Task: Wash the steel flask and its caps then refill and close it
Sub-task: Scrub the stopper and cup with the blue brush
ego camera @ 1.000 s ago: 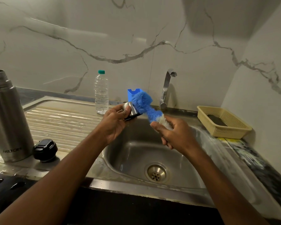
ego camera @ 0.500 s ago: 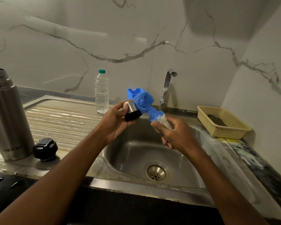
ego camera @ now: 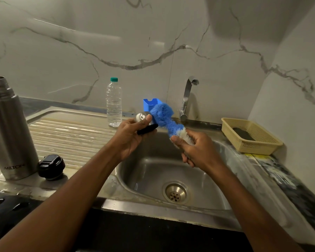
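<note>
My left hand (ego camera: 130,136) grips the steel cup cap (ego camera: 143,119), with its black rim toward the sink. My right hand (ego camera: 195,150) holds a blue and white bottle brush (ego camera: 164,117) by its lower end, and the blue bristles touch the cap. Both are above the steel sink bowl (ego camera: 153,171). The open steel flask (ego camera: 8,131) stands upright at the left on the drainboard. A black inner cap (ego camera: 51,167) lies next to the flask's base.
A clear water bottle (ego camera: 114,102) with a green lid stands by the wall. The tap (ego camera: 188,95) is behind the brush with no water running. A blue holder (ego camera: 149,104) sits at the wall. A yellow basket (ego camera: 251,137) holds a dark pad at the right.
My left hand has turned the steel cap, so its black rim now points lower right. The brush head shifted slightly against the cap. The flask and black cap stayed put.
</note>
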A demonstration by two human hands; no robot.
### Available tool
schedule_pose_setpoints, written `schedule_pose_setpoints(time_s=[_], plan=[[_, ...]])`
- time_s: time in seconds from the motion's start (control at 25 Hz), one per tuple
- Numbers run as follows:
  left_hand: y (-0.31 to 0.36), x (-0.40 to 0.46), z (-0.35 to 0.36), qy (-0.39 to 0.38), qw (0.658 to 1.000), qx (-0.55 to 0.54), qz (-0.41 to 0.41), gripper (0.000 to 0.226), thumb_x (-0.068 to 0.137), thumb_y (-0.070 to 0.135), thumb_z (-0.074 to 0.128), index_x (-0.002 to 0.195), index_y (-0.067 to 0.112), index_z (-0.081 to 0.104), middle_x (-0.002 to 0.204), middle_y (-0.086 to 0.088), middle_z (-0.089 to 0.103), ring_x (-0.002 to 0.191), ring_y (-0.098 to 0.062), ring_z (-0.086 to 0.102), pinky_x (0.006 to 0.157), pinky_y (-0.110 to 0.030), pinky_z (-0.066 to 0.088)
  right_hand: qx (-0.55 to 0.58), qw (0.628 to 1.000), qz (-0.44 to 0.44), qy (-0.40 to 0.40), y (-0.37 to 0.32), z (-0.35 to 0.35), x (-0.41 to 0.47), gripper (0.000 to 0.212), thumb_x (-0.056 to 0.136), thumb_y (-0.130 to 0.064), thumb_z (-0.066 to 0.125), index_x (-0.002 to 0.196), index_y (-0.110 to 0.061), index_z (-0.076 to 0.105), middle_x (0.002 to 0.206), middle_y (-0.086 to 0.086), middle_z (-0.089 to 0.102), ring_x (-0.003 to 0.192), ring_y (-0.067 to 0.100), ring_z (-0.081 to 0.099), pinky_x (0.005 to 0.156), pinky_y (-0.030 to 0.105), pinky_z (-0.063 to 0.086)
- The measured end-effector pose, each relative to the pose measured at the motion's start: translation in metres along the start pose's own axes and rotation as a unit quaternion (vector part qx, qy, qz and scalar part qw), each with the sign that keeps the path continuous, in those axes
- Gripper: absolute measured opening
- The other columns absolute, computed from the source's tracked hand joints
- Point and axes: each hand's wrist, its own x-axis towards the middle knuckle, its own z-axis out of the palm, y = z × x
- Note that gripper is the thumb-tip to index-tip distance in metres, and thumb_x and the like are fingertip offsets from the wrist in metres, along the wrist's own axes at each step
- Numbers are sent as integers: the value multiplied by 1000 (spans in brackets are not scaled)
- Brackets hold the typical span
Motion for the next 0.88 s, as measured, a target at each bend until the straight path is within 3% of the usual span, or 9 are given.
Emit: schedule_pose_setpoints(time_s=[0.16,0.32,0.44,0.56,0.88], plan=[[3,-3,-1,2,1000,-1,7,67,81,18,73,138,-9,49,138,-28,59,124,-37,63,94,-45,59,44,998,-8,-45,-5,-1,-1,26,92,-50,66,99,-25,67,58,11,64,41,22,47,40,26,41],[2,-4,-1,5,1000,5,8,60,78,12,73,132,-4,53,133,-25,61,115,-33,69,84,-34,63,5,1000,1,-14,0,1,1,22,96,-47,66,99,-25,67,56,10,64,39,19,48,42,27,41],[-1,0,-4,-7,1000,1,8,46,80,13,72,122,-2,59,124,-21,65,108,-29,71,92,-43,61,-1,1000,-2,-9,1,0,0,23,95,-49,66,99,-26,66,57,9,64,39,19,49,42,28,42],[0,2,-8,-18,999,25,9,44,84,21,72,122,1,63,123,-19,65,115,-31,65,105,-50,51,36,998,-20,-41,-4,1,-2,23,92,-52,65,99,-29,66,59,11,65,40,21,49,41,26,42],[1,1,-4,-5,1000,11,14,43,82,12,74,122,-3,67,120,-20,71,119,-35,67,98,-43,58,18,1000,-6,12,-2,-2,1,23,96,-48,64,99,-25,65,58,13,64,40,20,49,41,27,42]])
